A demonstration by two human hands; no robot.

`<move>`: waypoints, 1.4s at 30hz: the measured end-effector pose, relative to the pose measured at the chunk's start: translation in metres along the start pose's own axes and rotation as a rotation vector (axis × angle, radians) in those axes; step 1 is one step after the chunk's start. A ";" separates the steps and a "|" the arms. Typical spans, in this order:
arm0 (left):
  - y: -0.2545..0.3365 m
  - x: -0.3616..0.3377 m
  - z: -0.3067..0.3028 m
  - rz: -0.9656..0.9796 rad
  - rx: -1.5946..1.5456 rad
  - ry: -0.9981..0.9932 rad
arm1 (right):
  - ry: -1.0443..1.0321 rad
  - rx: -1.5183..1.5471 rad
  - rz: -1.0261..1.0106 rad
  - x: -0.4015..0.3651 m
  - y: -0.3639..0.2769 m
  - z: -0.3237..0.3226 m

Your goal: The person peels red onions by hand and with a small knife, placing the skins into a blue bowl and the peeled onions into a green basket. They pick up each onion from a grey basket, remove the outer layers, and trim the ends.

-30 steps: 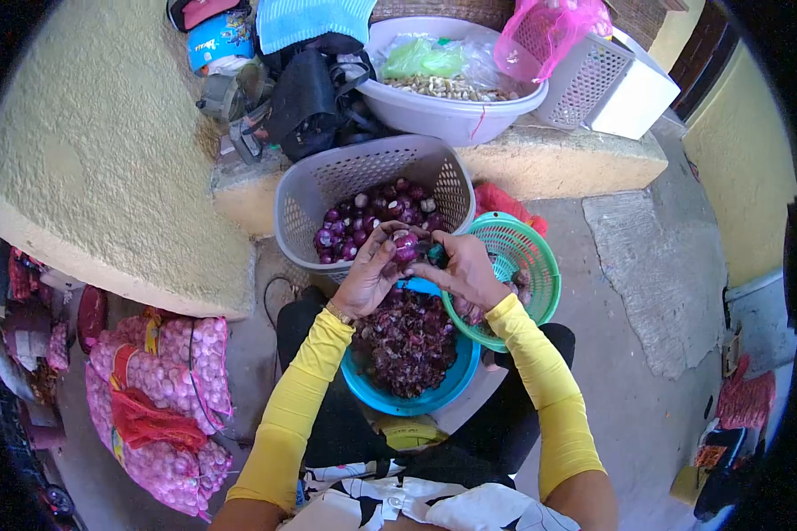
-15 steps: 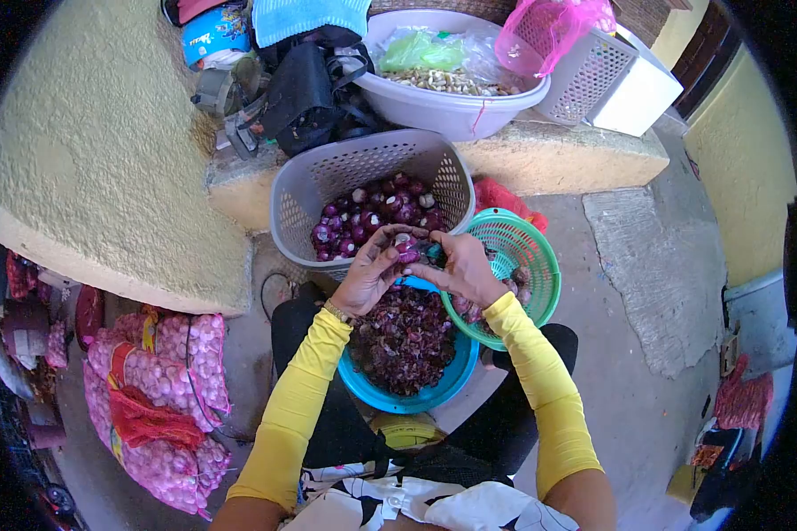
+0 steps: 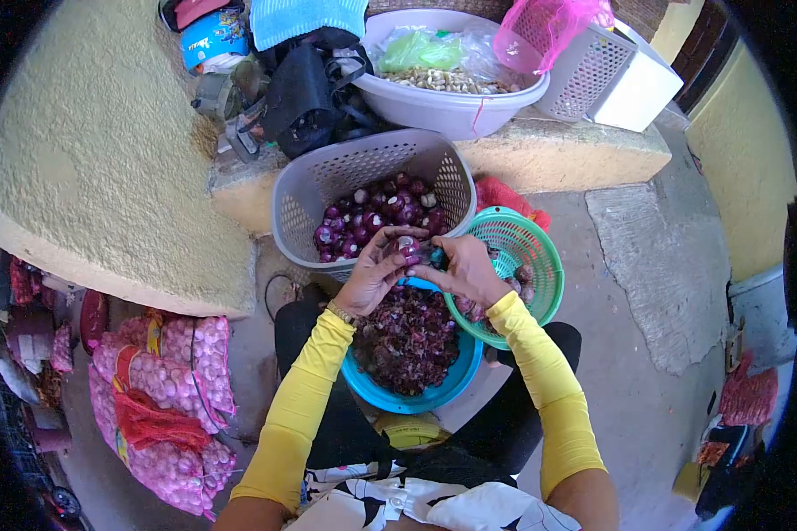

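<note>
Left hand (image 3: 369,281) holds an onion (image 3: 407,249) above the basin's (image 3: 413,406) far rim. Right hand (image 3: 471,270), fingers bent near the onion, pinches a teal item (image 3: 437,257) (too small to identify). Peels (image 3: 407,345) lie inside the basin's edge. Beyond the basin stands a crate (image 3: 290,221); right, a basket (image 3: 554,296), then floor (image 3: 611,389); well left, a sack (image 3: 164,385).

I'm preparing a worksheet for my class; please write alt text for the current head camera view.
A left hand holds a purple onion while the right hand grips a teal object beside it, above a blue basin of dark peelings. A grey basket of more onions stands ahead, a green basket to the right.
</note>
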State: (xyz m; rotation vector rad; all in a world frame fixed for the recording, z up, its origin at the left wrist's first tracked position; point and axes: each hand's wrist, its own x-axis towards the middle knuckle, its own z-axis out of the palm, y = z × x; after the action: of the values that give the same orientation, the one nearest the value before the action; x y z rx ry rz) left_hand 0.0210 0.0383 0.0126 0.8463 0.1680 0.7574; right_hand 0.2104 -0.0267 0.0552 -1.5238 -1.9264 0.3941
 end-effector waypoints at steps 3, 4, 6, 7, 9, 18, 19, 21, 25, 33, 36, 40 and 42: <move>-0.002 -0.003 -0.006 -0.030 -0.026 0.026 | -0.001 0.006 -0.030 -0.001 0.006 0.007; -0.003 -0.004 -0.007 -0.029 -0.024 0.024 | 0.035 0.042 -0.048 -0.001 0.006 0.009; -0.004 -0.007 -0.008 -0.046 -0.067 0.063 | 0.071 0.082 -0.066 0.001 0.006 0.010; -0.004 -0.009 -0.008 -0.051 -0.069 0.068 | 0.051 0.082 -0.079 0.000 0.005 0.011; -0.002 -0.007 -0.008 -0.044 -0.046 0.032 | 0.034 0.081 -0.093 0.001 0.009 0.012; 0.002 -0.002 -0.005 -0.007 -0.101 0.023 | -0.017 0.046 -0.171 -0.002 -0.002 -0.002; 0.002 -0.003 -0.007 -0.007 -0.101 0.024 | -0.037 0.136 -0.112 -0.002 -0.005 -0.006; 0.001 -0.003 -0.010 0.008 -0.102 0.031 | -0.060 0.224 -0.054 -0.002 -0.002 -0.002; 0.000 -0.004 -0.011 0.004 -0.107 0.036 | 0.122 0.440 -0.073 -0.001 0.001 0.013; 0.007 -0.004 -0.003 -0.012 -0.016 0.033 | 0.124 0.537 -0.079 0.000 -0.001 0.010; 0.007 -0.001 -0.001 -0.008 0.032 0.008 | 0.090 0.566 -0.091 0.000 -0.001 0.007; 0.009 -0.002 0.005 -0.037 0.004 0.032 | 0.016 0.583 -0.041 -0.002 0.007 0.008; 0.005 -0.003 0.000 -0.033 0.006 0.023 | -0.030 0.597 -0.016 -0.003 0.008 0.009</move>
State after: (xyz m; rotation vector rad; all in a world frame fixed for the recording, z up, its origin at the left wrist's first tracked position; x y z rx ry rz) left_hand 0.0161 0.0383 0.0156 0.8386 0.2045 0.7357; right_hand 0.2112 -0.0264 0.0430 -1.1083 -1.6339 0.8958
